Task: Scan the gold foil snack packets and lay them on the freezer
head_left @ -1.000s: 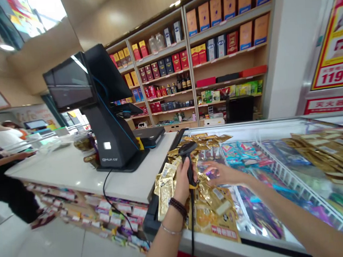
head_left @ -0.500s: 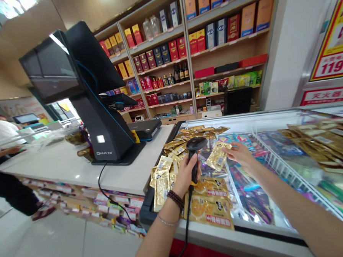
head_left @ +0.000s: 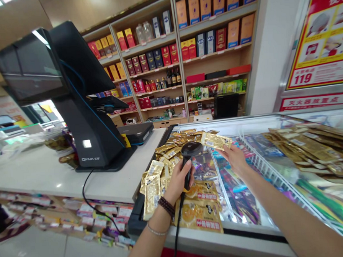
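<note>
My left hand [head_left: 182, 176] is wrapped round the handle of a black barcode scanner [head_left: 191, 149], whose cable runs down over the freezer's front edge. Held by one end in my right hand [head_left: 232, 158] is a small gold foil packet [head_left: 215, 140], just to the right of the scanner head. Gold packets [head_left: 152, 189] lie in a loose pile left of and behind the scanner. Beneath my left hand, two larger gold pouches [head_left: 199, 215] with red lettering lie flat on the glass top.
A black checkout terminal [head_left: 98, 136] stands on the white counter [head_left: 113, 181] at left. More gold packets [head_left: 319, 147] are heaped on the freezer's right side. White wire dividers [head_left: 273, 177] show through the glass. Shelves of boxes and bottles [head_left: 158, 87] line the back wall.
My right hand has raised and turned the packet from a steep slant to nearly level. The scanner stays in my left hand. The view has swung right.
</note>
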Demonstrator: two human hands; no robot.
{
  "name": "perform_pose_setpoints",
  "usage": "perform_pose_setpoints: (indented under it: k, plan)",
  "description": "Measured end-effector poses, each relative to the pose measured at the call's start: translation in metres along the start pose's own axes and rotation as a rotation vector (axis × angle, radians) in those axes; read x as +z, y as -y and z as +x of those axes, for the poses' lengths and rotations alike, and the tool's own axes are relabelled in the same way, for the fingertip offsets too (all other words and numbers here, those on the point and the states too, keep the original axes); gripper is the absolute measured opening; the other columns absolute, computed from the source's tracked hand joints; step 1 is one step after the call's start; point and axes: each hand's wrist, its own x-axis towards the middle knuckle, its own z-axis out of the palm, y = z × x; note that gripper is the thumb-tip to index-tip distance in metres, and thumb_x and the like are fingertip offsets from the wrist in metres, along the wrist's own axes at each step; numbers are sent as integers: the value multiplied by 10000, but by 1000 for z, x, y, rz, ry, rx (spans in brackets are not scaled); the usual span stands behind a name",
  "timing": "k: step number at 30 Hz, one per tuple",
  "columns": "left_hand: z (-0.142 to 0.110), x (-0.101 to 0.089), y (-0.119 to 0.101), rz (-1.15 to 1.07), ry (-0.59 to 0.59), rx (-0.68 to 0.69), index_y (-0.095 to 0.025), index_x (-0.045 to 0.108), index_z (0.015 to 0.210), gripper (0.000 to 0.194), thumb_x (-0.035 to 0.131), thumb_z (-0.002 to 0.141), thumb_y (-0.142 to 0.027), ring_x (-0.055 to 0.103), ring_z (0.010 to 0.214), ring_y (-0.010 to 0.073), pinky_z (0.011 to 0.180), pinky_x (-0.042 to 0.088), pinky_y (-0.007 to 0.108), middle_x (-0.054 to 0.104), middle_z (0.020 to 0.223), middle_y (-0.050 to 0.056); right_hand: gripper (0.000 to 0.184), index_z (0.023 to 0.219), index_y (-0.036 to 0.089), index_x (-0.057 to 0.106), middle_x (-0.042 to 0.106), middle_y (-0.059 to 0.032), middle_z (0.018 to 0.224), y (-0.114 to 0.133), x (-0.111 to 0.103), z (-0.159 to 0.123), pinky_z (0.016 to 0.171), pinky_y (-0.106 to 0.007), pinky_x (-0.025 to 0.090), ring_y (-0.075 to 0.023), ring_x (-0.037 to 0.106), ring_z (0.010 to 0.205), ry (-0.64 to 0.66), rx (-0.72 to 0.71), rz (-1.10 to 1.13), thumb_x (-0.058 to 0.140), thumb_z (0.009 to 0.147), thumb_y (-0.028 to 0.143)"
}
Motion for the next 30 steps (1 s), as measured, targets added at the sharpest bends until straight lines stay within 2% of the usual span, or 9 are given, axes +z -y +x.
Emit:
perform_pose_setpoints:
  k: [5,9,21,24,27,30]
  plan:
    - [-1,0,0,6,6,-7,-214,634,975,751,858,771,-901,500,425,59,413,329,202,631,754,-49,218,915,310,754,866,-13,1040,0,1,-3,1212,-582,638,-298,856,1133,-26,2,-7,906,819,434]
    - [-1,0,0,15,20,2,-209,643,985,752,845,783,-905,502,432,61,421,343,212,635,768,-43,210,940,298,757,865,-29,1071,1,2,-3,1194,-580,651,-304,847,1187,-21,-7,-23,890,861,440]
    - [-2,0,-1,20,26,-9,-199,648,1006,763,843,778,-901,493,425,59,430,348,217,629,759,-50,333,1009,304,793,866,-28,1035,-1,1,0,1184,-602,657,-313,856,1111,-1,-46,23,958,809,513]
    - [-1,0,0,19,16,-13,-204,644,985,742,849,781,-888,498,424,61,427,346,214,631,756,-47,360,1012,297,781,856,-40,1028,-1,-1,0,1095,-557,712,-300,852,1059,4,-37,5,960,792,519]
    - [-1,1,-1,15,-2,-14,-211,636,954,734,860,768,-885,496,426,65,421,346,213,630,743,-47,371,983,283,782,841,-34,978,1,-3,-1,892,-456,752,-253,822,898,-42,5,-45,949,745,513]
    - [-1,2,-2,10,-32,-15,-216,618,898,756,871,734,-910,475,421,66,422,345,214,627,704,-48,300,875,274,763,785,-6,831,8,-2,-2,697,-339,694,-199,734,730,-123,50,-80,922,729,483]
